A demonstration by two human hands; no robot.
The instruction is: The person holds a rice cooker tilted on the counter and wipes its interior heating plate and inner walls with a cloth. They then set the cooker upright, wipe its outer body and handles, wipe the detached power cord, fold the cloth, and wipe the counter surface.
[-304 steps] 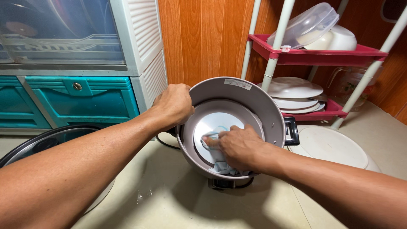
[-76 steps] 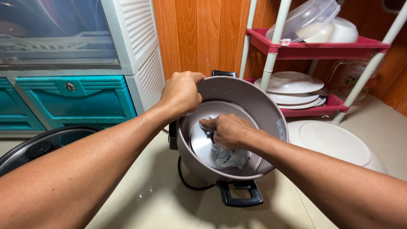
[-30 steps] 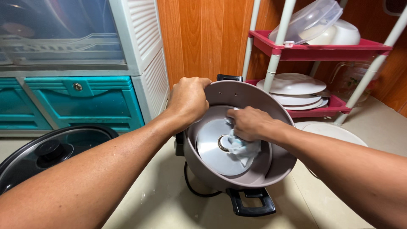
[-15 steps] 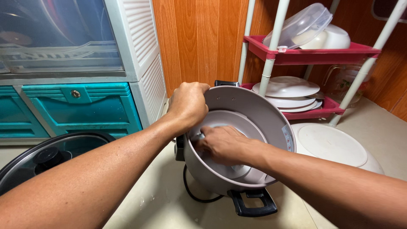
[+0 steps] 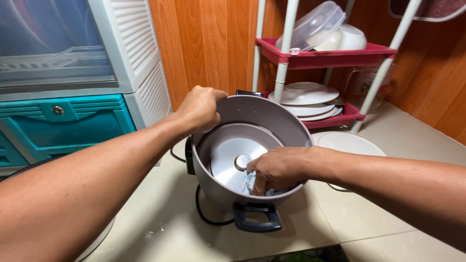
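Cloth (image 5: 256, 183) moved nearer rim | grey cooker (image 5: 252, 145) tilted, shiny plate | both hands gripping

Just the one head cam here, looking down and forward from pretty close at the rice cooker body (image 5: 252, 160) on the tiled floor (image 5: 388, 213), wood-panel wall (image 5: 208, 43) behind.

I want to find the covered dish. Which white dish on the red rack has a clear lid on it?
The white bowl on the top shelf; a clear lid leans on it. The lower plates are uncovered.
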